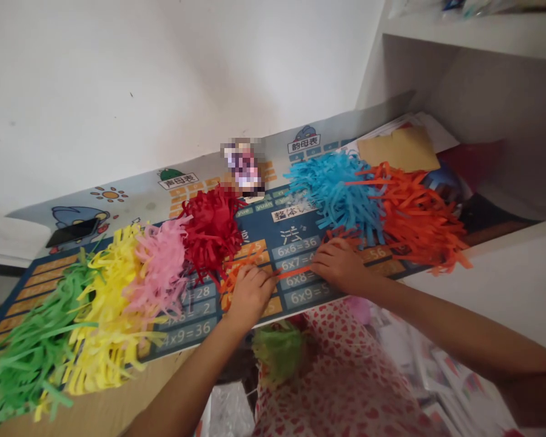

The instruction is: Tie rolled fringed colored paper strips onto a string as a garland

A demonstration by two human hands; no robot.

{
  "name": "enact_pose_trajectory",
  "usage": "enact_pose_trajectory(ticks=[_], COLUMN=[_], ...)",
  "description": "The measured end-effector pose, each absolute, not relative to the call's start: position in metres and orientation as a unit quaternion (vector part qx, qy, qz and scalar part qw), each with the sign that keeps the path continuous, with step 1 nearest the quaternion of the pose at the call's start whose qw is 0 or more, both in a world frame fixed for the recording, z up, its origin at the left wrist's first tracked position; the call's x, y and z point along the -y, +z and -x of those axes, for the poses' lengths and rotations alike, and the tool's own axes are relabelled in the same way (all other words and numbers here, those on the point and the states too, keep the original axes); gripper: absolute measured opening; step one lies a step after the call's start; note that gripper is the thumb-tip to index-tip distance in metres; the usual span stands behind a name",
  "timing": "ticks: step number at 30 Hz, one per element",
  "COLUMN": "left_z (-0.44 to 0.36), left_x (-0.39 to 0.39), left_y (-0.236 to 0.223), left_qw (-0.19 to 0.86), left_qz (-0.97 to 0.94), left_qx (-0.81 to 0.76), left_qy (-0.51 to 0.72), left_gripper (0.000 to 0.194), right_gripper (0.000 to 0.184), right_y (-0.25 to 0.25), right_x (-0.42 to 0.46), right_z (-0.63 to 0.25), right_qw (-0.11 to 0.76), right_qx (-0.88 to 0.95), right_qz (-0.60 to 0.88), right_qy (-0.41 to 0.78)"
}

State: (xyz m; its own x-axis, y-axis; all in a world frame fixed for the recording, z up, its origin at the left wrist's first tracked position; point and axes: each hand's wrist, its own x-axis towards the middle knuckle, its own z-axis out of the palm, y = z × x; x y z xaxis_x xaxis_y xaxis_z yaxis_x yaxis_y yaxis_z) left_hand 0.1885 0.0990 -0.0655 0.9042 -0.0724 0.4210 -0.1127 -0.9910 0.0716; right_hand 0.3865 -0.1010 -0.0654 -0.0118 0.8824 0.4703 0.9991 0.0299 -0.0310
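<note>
Orange paper strip (293, 273) lies across a printed multiplication-table mat (300, 246), with its ends reached by the left hand (250, 297) and right hand (339, 265). The hands are held apart, and whether the strip is gripped cannot be told. It is light, soft and easily creased, so it is best taken at its ends. Seven paper-fringe bunches are counted: a green bunch (36, 346), a yellow bunch (109, 309), a pink bunch (159, 267), a red bunch (212, 230), a blue bunch (337, 194) and an orange bunch (414, 218) on the mat, and a second green bunch (277, 352) below its edge.
</note>
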Motion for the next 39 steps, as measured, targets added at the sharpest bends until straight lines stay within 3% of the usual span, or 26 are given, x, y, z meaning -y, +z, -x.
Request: enact_pose_trajectory(ticks=[8, 12, 17, 24, 26, 28, 31, 36, 39], left_z=[-0.191, -0.189, -0.193, -0.205, -0.205, -0.204, -0.204, -0.213, -0.223], left_x=[-0.106, -0.106, -0.103, -0.1, -0.097, -0.091, -0.08, -0.067, -0.063], left_y=[-0.063, -0.061, -0.057, -0.049, -0.046, -0.045, -0.044, -0.051, -0.057], left_qw=[0.249, 0.272, 0.229, 0.164, 0.12, 0.057, -0.03, -0.048, -0.065], left_qz=[-0.953, -0.948, -0.961, -0.976, -0.986, -0.993, -0.991, -0.987, -0.984], left_qx=[-0.064, -0.089, -0.111, -0.131, -0.081, 0.002, 0.073, 0.073, 0.062], left_qy=[0.164, 0.138, 0.104, 0.056, 0.078, 0.099, 0.11, 0.136, 0.153], left_gripper=[0.019, 0.019, 0.022, 0.007, 0.014, 0.025, 0.025, 0.021, 0.016], right_gripper=[0.014, 0.013, 0.012, 0.007, 0.002, 0.008, 0.02, 0.034, 0.03], right_y=[-0.073, -0.071, -0.068, -0.055, -0.051, -0.048, -0.046, -0.045, -0.048], right_x=[0.097, 0.099, 0.099, 0.089, 0.087, 0.088, 0.089, 0.086, 0.081], right_z=[-0.405, -0.408, -0.405, -0.4, -0.395, -0.387, -0.377, -0.375, -0.379], right_qw=[0.267, 0.279, 0.274, 0.209, 0.187, 0.166, 0.13, 0.056, 0.053], right_qx=[0.599, 0.595, 0.583, 0.561, 0.58, 0.62, 0.679, 0.725, 0.741], right_qz=[0.753, 0.75, 0.76, 0.795, 0.789, 0.766, 0.722, 0.679, 0.658], right_qy=[0.059, 0.079, 0.088, 0.101, 0.076, 0.031, -0.03, -0.102, -0.123])
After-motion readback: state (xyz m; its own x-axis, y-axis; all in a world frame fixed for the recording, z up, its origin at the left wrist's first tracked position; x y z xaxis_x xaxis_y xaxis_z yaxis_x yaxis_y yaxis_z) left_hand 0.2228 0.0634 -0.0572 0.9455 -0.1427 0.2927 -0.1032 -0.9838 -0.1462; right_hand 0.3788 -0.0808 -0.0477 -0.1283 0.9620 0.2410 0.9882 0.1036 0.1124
